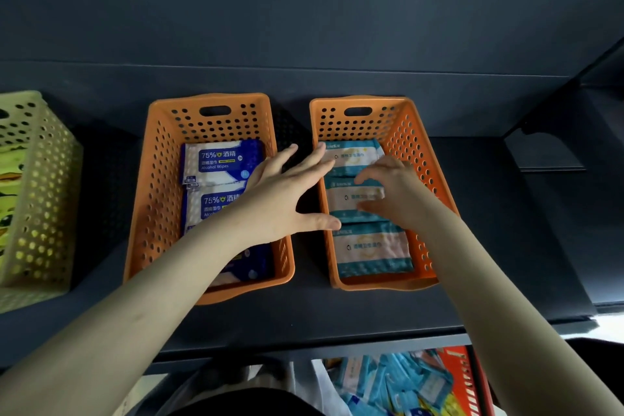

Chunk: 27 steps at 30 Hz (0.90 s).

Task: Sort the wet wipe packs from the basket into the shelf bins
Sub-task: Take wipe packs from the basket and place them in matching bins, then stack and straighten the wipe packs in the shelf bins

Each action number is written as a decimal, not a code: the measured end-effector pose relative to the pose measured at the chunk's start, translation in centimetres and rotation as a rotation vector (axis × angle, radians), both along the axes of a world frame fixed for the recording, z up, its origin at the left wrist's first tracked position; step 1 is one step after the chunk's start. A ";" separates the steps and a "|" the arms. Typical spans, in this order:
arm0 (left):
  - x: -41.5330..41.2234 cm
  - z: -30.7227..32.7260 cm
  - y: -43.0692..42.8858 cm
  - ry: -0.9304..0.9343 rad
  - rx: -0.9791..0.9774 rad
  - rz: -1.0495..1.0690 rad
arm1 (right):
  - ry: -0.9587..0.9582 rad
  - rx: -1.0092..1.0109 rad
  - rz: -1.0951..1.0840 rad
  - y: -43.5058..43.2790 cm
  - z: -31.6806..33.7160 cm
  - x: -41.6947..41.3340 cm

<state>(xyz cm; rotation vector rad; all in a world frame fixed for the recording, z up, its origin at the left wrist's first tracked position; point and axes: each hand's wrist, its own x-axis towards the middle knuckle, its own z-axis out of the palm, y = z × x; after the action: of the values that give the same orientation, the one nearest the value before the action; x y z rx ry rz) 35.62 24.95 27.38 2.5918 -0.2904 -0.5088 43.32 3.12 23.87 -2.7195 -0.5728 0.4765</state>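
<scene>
Two orange perforated bins stand side by side on a dark shelf. The left bin (158, 179) holds blue and white alcohol wipe packs (219, 162). The right bin (418, 152) holds three teal and pink wipe packs in a row; the nearest one (371, 248) lies uncovered. My left hand (287, 192) reaches across the gap with fingers spread straight, its fingertips touching the far teal pack (358, 155). My right hand (395, 192) hovers over the middle teal pack (344, 199) with fingers loosely bent; I cannot tell whether it touches it.
A yellow-green perforated bin (37, 192) stands at the left edge of the shelf. Below the shelf's front edge, a red basket (462, 378) holds several loose blue and teal wipe packs (395, 382). A dark shelf wall (547, 132) rises at the right.
</scene>
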 end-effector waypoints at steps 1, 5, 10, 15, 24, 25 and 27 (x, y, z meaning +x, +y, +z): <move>0.0 0.0 0.0 0.003 0.005 0.000 | 0.034 0.027 0.011 0.1 -0.1 0.0; -0.1 0.1 -0.1 0.011 0.002 0.007 | 0.065 0.064 0.032 0.4 -0.3 0.3; -0.5 0.7 -0.2 -0.023 0.079 0.004 | 0.085 0.009 -0.008 0.0 1.8 -0.9; -4.1 1.5 -0.9 -0.294 0.161 0.025 | -0.132 0.117 -0.210 -1.2 6.0 -8.7; -26.8 -1.4 -0.1 -0.568 -0.267 -0.014 | -0.362 0.396 -0.456 -2.6 -0.9 -34.1; -29.1 -2.5 -0.3 -0.526 -0.278 -0.002 | -0.323 0.375 -0.489 -2.6 -2.3 -36.6; -33.3 -5.3 -0.7 -0.416 -0.337 0.065 | -0.188 0.337 -0.547 -3.1 -4.7 -41.2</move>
<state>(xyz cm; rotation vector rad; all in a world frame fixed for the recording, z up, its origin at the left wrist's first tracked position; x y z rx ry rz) 2.35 24.24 22.12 2.3423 -0.3892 0.1043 2.13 0.07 19.17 -2.4575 0.0624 -0.0174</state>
